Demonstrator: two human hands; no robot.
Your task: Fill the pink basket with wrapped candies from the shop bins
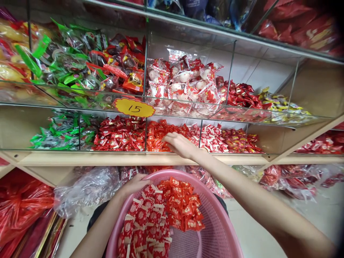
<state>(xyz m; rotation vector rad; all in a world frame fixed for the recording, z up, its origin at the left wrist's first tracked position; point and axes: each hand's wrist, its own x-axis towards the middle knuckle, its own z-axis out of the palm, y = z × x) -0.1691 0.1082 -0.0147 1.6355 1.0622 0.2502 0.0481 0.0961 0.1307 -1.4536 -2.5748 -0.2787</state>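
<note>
A pink plastic basket (220, 218) is at the bottom centre. My left hand (137, 185) grips its upper left rim, fingers reaching over the inside. In the basket, red-and-white wrapped candies (146, 218) fill the left part, and orange-red wrapped candies (182, 204) are heaped beside them. My right hand (178, 144) is over the lower shelf bin of loose orange-red candies (156, 134). Its fingers are slightly bent and apart, tips at the candies; no candy shows in them.
Clear dividers split the shelves into bins, including dark red candies (120, 134) and red-and-white candies (212, 138). A yellow price tag (134, 107) marked 15 hangs above. The wooden shelf edge (107, 159) runs behind the basket. Plastic bags (94, 190) lie below.
</note>
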